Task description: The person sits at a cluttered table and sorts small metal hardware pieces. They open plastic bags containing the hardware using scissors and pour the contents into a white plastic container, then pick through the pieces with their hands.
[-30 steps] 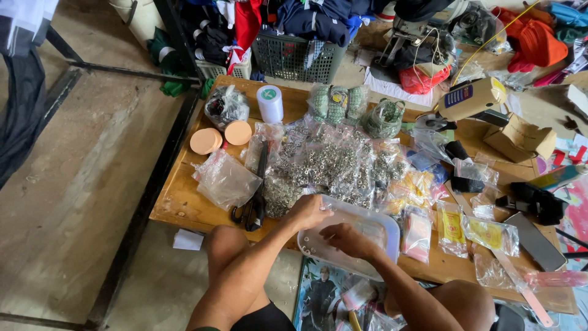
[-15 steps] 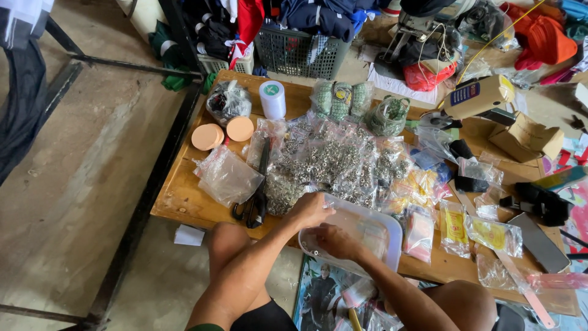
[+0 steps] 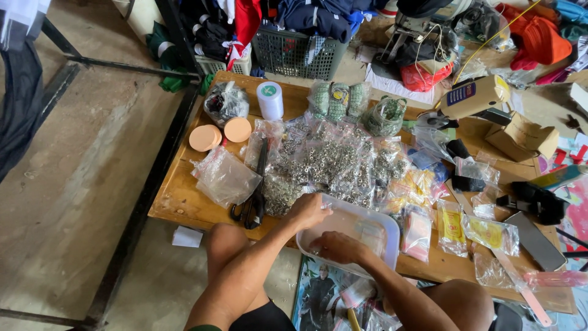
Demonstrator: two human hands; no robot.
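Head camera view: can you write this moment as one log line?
left hand: on rim of clear rectangular plastic tray | right hand: inside tray | black-handled scissors: left of tray | low wooden table

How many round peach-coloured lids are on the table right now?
2: one peach lid near the table's far-left edge, the other peach lid touching it on its right, beside the white tape roll. More may lie under the bags.

Two orange lids (image 3: 204,138), one scissors (image 3: 254,196)

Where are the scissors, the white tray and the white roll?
scissors (image 3: 254,205), head view, on the black handles.
white tray (image 3: 392,236), head view, on its right rim.
white roll (image 3: 270,101), head view, on its side.
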